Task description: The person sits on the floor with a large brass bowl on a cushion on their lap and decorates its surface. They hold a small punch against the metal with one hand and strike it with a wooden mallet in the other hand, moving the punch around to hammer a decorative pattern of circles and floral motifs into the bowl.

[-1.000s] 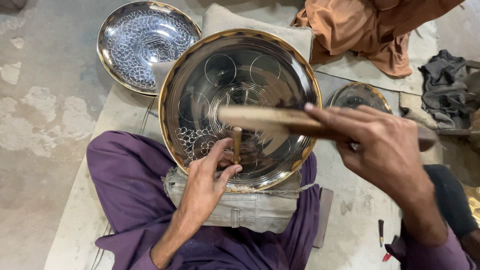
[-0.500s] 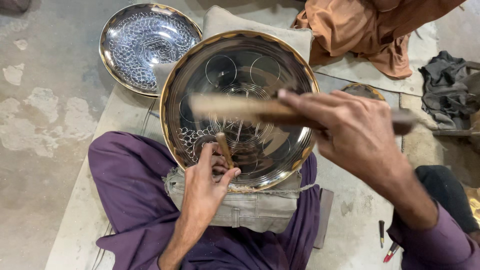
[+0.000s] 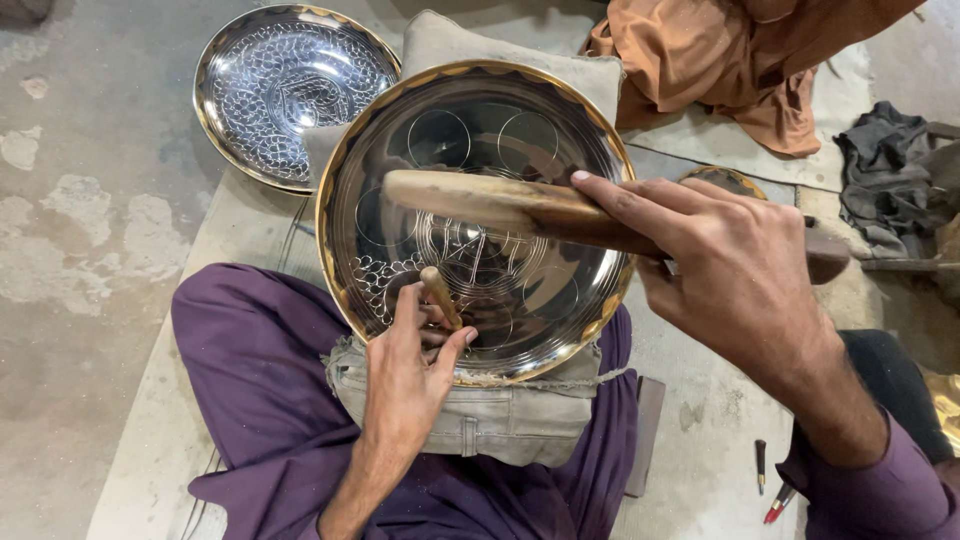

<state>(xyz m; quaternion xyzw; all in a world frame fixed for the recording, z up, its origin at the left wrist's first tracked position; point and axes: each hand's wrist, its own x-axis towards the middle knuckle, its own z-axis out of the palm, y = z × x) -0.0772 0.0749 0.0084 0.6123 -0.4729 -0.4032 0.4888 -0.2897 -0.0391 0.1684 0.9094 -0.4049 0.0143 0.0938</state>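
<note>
A large shiny metal tray [image 3: 520, 150] with a gold rim leans on a grey cushion [image 3: 470, 425] in the person's purple-clad lap [image 3: 250, 380]. At ten o'clock from it lies a second, fully patterned tray [image 3: 290, 90]. The right hand [image 3: 730, 270], at three o'clock, has its fingers wrapped around a wooden mallet [image 3: 490, 205] held across the tray. The left hand [image 3: 410, 375], at six o'clock, pinches a small chisel [image 3: 440, 295] against the tray's engraved face.

Large plate [image 3: 520, 150] on cushion [image 3: 480, 430] on lap, centre. Second plate [image 3: 290, 90] far left on floor. Crumpled cloth [image 3: 740, 60] far right. Chisel [image 3: 440, 297] on large plate, mallet [image 3: 520, 210] above.
</note>
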